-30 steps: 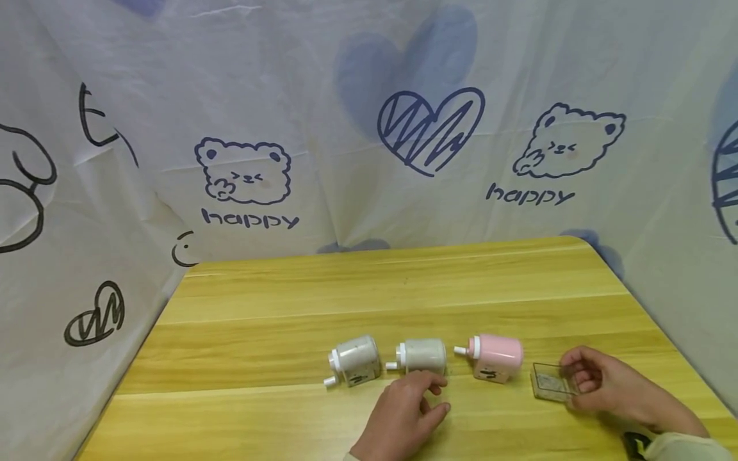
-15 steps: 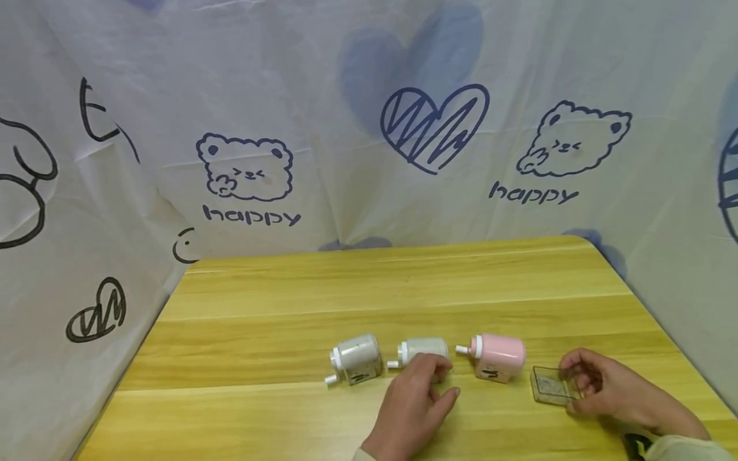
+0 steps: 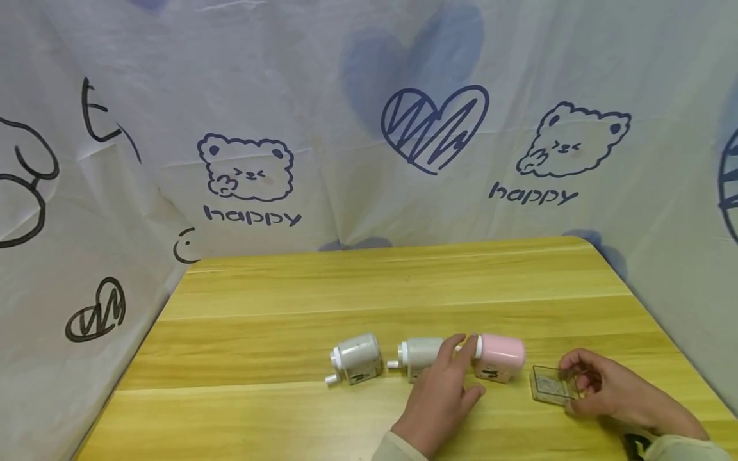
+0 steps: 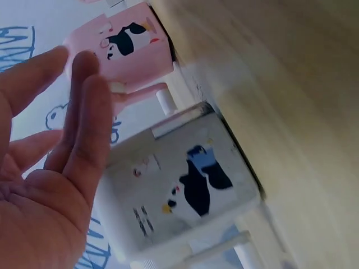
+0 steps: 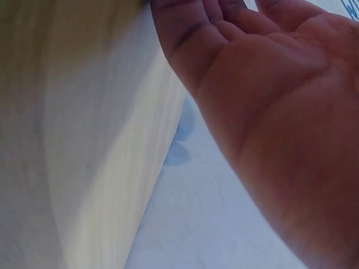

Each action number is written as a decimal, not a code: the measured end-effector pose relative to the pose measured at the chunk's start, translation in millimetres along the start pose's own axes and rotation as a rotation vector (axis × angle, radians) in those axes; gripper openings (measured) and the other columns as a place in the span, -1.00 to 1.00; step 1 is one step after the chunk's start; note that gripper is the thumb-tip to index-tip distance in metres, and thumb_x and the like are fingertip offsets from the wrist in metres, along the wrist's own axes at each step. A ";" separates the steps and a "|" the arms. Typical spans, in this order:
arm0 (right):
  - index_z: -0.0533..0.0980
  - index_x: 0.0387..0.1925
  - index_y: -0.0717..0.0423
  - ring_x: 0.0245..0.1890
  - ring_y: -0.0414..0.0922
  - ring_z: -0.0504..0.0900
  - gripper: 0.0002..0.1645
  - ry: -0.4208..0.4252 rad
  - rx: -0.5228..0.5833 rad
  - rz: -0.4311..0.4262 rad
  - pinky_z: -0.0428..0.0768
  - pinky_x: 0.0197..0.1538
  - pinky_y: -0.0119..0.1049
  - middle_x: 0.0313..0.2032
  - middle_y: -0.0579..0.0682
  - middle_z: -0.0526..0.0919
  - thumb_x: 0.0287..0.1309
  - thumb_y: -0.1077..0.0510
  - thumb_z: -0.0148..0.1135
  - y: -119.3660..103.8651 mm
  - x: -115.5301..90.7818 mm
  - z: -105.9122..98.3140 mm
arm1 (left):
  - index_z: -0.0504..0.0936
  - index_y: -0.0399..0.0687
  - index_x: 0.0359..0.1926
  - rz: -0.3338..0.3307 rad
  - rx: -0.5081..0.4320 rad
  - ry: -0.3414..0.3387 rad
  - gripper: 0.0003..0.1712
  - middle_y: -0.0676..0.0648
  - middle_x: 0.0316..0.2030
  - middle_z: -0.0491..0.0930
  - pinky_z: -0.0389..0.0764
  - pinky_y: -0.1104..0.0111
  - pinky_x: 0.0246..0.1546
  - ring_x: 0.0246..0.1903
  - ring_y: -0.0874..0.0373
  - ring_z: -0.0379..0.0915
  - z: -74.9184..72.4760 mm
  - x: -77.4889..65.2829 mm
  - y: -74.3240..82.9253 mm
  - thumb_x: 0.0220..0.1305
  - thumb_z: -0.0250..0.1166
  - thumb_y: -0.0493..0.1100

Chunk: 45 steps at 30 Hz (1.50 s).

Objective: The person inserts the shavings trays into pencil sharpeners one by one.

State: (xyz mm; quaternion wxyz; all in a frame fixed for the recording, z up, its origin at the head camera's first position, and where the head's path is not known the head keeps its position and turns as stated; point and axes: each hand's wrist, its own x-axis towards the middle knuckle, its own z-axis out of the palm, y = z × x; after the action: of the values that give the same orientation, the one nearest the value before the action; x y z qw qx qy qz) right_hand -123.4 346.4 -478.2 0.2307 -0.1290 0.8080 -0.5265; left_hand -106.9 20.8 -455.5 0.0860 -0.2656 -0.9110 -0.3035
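A pink crank pencil sharpener (image 3: 503, 352) stands right of the middle of the table, penguin picture facing front. My left hand (image 3: 439, 402) hovers at its crank side with fingers extended, partly covering a grey crank pencil sharpener (image 3: 418, 352). In the left wrist view that hand (image 4: 50, 190) holds nothing, and whether it touches the pink sharpener (image 4: 132, 53) is unclear. Farther right, my right hand (image 3: 614, 390) pinches the right end of a small clear open-topped box (image 3: 549, 388) with grey matter inside. The right wrist view shows the palm (image 5: 269, 106); the box is out of sight there.
Another grey pencil sharpener (image 3: 359, 360) stands at the left end of the row, its crank pointing left. The wood-grain table (image 3: 277, 301) meets a printed white cloth (image 3: 340, 192) behind and at both sides.
My left hand has moved right from the middle grey sharpener to the pink one, its fingers straightening. The right hand and clear box stay nearly still.
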 end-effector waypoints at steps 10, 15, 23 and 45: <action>0.25 0.06 0.37 -0.37 -0.05 0.34 -0.38 0.005 -0.014 0.028 0.42 -0.35 -0.20 -0.23 0.12 0.37 0.04 0.23 0.34 -2.3 0.4 -0.4 | 0.20 0.13 0.41 -0.013 0.143 -0.016 -0.13 -0.07 0.17 0.42 0.47 0.50 -0.48 -0.41 0.19 0.53 11.5 10.1 7.1 0.12 0.40 -0.07; 0.24 0.06 0.38 -0.38 -0.06 0.34 -0.39 0.002 -0.008 0.016 0.43 -0.36 -0.19 -0.23 0.12 0.37 0.05 0.24 0.32 -2.7 -0.2 -0.7 | 0.11 0.16 0.46 -0.057 0.119 -0.054 -0.05 -0.10 0.30 0.29 0.47 0.53 -0.43 -0.31 0.21 0.55 17.7 20.2 12.8 0.12 0.40 -0.07; 0.25 0.05 0.36 -0.37 -0.06 0.35 -0.40 0.001 -0.011 0.010 0.44 -0.35 -0.19 -0.22 0.13 0.38 0.05 0.24 0.33 -2.1 -0.9 1.1 | 0.26 0.07 0.37 -0.049 0.082 -0.002 -0.32 -0.10 0.14 0.41 0.45 0.59 -0.49 -0.45 0.21 0.54 24.3 27.9 15.3 0.26 0.24 -0.26; 0.24 0.07 0.36 -0.37 -0.06 0.36 -0.42 -0.012 -0.007 0.000 0.44 -0.34 -0.18 -0.15 0.17 0.36 0.09 0.24 0.30 -2.1 -1.1 0.9 | 0.32 -0.12 0.21 -0.040 0.030 0.066 -0.45 -0.09 -0.03 0.51 0.52 0.52 -0.27 -0.23 0.20 0.54 31.3 12.6 21.8 0.23 0.27 -0.18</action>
State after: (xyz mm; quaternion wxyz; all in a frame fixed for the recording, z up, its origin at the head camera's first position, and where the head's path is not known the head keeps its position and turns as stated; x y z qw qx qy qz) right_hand -122.0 345.3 -476.3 0.2350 -0.1328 0.8086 -0.5227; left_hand -105.7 59.7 -465.5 0.1136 -0.2357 -0.9173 -0.3002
